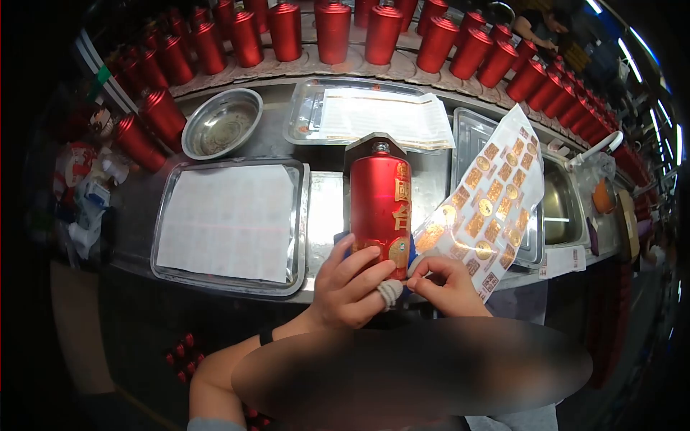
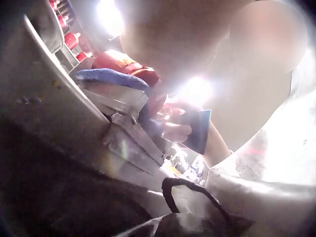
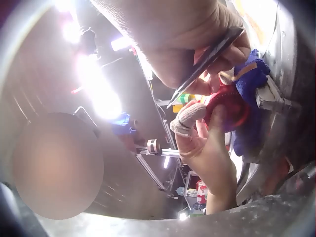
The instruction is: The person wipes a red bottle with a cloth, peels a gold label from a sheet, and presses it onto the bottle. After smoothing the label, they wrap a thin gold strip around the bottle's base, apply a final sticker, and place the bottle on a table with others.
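Note:
A red bottle (image 1: 381, 194) with gold characters and a round gold label lies on a holder, its neck pointing away from me. Blue cloth padding (image 3: 252, 81) shows on the holder. My left hand (image 1: 352, 280) grips the bottle's near end, fingers over its top and the thumb in a knitted white finger cover (image 1: 390, 292). My right hand (image 1: 449, 284) is at the label's right edge, thumb and forefinger pinched together there. A thin, flat dark card (image 3: 210, 61) is held in that hand, seen edge-on in the right wrist view. It looks blue in the left wrist view.
To the right leans a sheet of gold stickers (image 1: 496, 190), beside a sink (image 1: 560, 215). A tray (image 1: 300, 215) with white sheets stands left, a metal bowl (image 1: 223, 126) behind it. Another tray (image 1: 298, 118) holds papers. Red bottles (image 1: 333, 32) line the conveyor at the back.

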`<state>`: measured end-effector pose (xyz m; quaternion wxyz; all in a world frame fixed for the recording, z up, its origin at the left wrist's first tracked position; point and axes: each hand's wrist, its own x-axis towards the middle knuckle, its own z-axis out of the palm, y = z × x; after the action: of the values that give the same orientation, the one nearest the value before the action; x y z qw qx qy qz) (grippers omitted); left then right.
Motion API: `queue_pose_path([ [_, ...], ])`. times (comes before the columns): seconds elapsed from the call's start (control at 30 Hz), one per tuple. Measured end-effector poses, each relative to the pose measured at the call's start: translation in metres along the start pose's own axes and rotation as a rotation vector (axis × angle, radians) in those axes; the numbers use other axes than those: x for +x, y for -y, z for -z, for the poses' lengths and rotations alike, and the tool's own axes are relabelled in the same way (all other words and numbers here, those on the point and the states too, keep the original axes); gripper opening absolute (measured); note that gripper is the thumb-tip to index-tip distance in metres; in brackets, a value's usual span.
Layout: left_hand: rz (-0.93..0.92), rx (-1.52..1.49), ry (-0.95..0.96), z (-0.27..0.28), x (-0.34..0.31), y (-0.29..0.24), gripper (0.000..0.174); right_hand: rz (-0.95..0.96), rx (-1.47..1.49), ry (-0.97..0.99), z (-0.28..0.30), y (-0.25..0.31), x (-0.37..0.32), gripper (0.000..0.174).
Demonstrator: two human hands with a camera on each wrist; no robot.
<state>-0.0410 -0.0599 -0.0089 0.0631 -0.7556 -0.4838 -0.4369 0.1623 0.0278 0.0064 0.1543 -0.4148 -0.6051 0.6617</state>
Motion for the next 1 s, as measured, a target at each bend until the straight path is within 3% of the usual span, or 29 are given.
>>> queue_pose_path([
  [0.03, -0.016, 0.001, -0.013, -0.002, 0.004, 0.0, 0.018, 0.014, -0.008, 0.002, -0.001, 0.001, 0.001, 0.007],
  [0.13, 0.038, -0.068, -0.107, -0.006, -0.001, 0.003, 0.018, 0.045, -0.046, -0.009, -0.002, 0.004, 0.0, 0.007],
  [0.2, 0.18, -0.155, -0.171, -0.007, -0.013, 0.002, 0.032, 0.042, -0.092, -0.001, -0.004, 0.01, -0.003, 0.008],
  [0.3, 0.345, -0.255, -0.193, -0.004, -0.025, -0.002, 0.037, 0.121, -0.078, -0.002, -0.008, 0.013, -0.004, 0.008],
  [0.87, 0.13, -0.014, -0.055, 0.008, -0.024, 0.001, 0.033, 0.128, -0.092, -0.079, -0.009, 0.009, -0.004, 0.011],
  [1.0, 0.034, 0.035, -0.058, 0.0, -0.004, -0.003, 0.019, 0.113, -0.078, -0.071, -0.009, 0.008, -0.002, 0.011],
])
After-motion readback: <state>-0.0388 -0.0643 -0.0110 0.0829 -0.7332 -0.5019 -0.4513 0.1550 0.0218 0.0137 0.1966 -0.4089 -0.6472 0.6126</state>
